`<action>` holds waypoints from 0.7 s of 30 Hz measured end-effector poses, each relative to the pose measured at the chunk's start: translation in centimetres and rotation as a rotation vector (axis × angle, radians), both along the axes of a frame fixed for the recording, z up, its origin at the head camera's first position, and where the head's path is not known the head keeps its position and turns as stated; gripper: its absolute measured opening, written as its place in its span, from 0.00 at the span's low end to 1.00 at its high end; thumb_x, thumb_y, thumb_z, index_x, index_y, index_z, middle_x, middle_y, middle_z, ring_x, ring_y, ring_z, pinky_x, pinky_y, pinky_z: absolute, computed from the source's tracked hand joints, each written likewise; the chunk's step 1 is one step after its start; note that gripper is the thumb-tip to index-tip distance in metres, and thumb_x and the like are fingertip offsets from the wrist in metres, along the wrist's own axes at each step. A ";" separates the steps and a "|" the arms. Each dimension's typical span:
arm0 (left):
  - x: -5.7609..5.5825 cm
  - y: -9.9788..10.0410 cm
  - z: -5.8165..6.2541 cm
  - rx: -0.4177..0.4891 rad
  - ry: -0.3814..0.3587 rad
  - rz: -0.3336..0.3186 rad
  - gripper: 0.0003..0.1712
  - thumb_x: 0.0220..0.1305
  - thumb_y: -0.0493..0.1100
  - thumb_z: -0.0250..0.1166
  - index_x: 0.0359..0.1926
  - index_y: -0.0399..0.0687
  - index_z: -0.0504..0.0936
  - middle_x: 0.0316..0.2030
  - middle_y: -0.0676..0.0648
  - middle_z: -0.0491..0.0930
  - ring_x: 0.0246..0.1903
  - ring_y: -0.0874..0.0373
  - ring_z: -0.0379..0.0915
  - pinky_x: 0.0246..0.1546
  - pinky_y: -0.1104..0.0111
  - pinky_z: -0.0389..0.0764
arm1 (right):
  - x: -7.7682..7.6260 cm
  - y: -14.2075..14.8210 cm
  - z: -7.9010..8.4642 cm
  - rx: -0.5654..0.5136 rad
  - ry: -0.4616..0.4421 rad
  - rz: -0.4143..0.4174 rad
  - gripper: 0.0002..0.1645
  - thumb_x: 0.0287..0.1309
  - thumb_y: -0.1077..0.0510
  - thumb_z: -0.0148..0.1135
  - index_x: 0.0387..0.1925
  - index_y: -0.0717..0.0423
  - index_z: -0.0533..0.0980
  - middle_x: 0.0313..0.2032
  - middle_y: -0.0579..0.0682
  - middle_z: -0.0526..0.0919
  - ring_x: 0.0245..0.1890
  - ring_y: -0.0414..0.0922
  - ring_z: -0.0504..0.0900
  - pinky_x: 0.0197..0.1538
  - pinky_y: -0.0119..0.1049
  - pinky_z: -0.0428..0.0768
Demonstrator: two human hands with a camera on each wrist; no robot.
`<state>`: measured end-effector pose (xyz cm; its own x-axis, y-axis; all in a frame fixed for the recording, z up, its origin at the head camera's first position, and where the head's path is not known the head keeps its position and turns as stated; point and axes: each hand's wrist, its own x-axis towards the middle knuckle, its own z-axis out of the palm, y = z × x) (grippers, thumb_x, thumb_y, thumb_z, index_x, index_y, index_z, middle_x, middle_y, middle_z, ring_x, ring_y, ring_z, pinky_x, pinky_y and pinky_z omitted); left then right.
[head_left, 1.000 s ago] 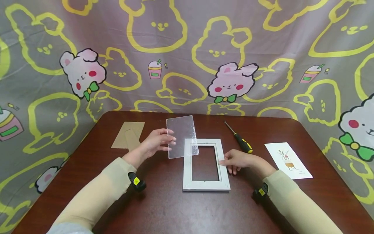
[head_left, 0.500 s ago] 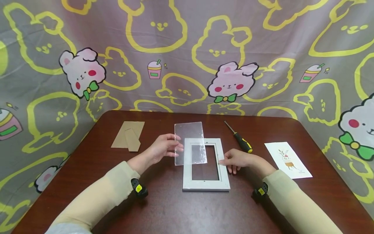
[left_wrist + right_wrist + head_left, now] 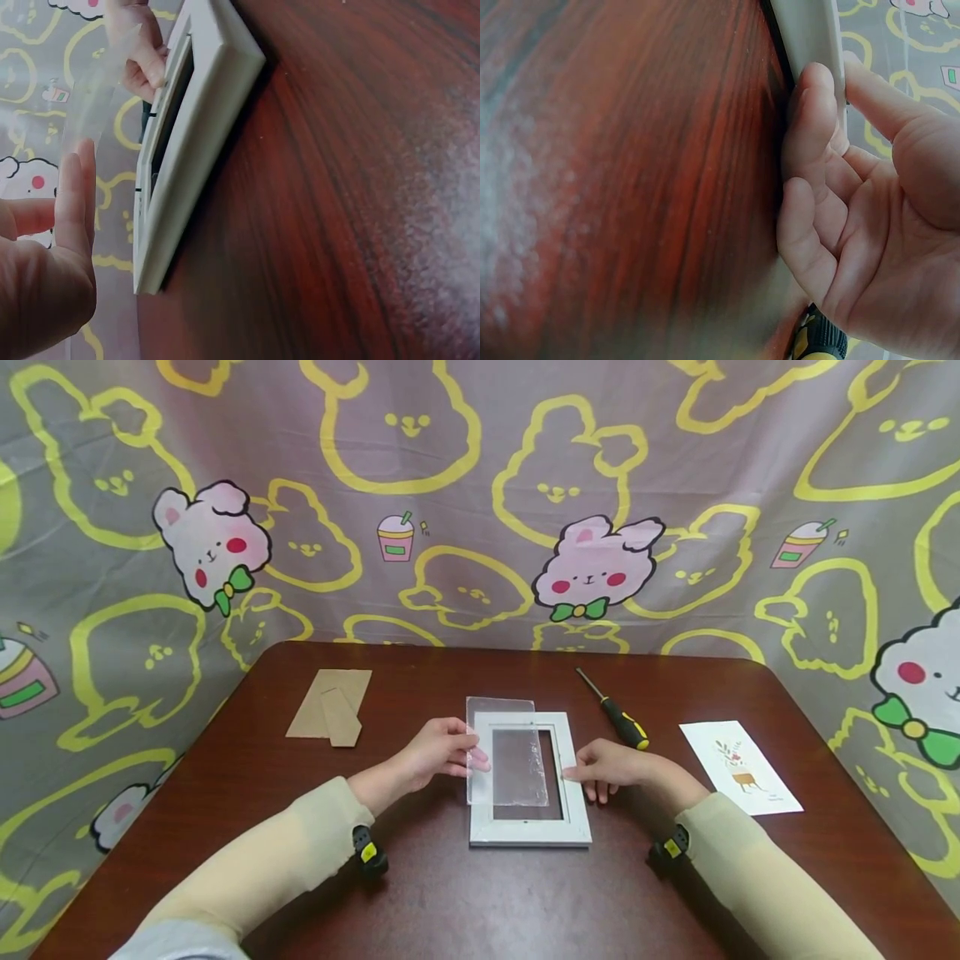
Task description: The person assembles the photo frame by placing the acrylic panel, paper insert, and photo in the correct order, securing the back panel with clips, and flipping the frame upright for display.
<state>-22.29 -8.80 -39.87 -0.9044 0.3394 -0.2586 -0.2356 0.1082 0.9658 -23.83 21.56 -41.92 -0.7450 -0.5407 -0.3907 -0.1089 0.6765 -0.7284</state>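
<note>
A white picture frame (image 3: 531, 833) lies face down on the table in the head view, its opening showing the wood beneath. Over its left part my left hand (image 3: 438, 753) pinches a clear plastic sheet (image 3: 517, 772) by the left edge. The left wrist view has this sheet (image 3: 94, 97) standing off the frame (image 3: 206, 112), tilted above it. At the frame's right side my right hand (image 3: 618, 766) grips the rim, thumb on top. In the right wrist view, curled fingers of the right hand (image 3: 870, 195) press against the frame's outer side (image 3: 810, 37).
A brown backing board (image 3: 311, 706) with a stand leg lies at the left. Behind my right hand rests a black and yellow screwdriver (image 3: 624, 724). A white card (image 3: 738, 777) with a printed plant picture is at the right. A patterned curtain (image 3: 465, 468) borders the table (image 3: 450, 893).
My left hand has brought the clear sheet rightward and down, so it now overlaps more of the frame's opening. The right hand and the frame have stayed in place.
</note>
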 end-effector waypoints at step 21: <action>0.4 1.8 -0.9 -0.056 -0.031 -0.049 0.07 0.70 0.32 0.54 0.44 0.29 0.72 0.31 0.36 0.84 0.28 0.54 0.85 0.21 0.73 0.78 | 0.1 0.3 0.2 -0.080 -0.024 0.041 0.21 0.70 0.53 0.54 0.23 0.61 0.74 0.17 0.50 0.80 0.16 0.40 0.77 0.20 0.32 0.72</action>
<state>-21.86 -6.99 -40.78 -0.8784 0.3674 -0.3056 -0.2581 0.1735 0.9504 -23.77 21.82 -41.74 -0.7127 -0.6006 -0.3624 -0.1175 0.6115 -0.7824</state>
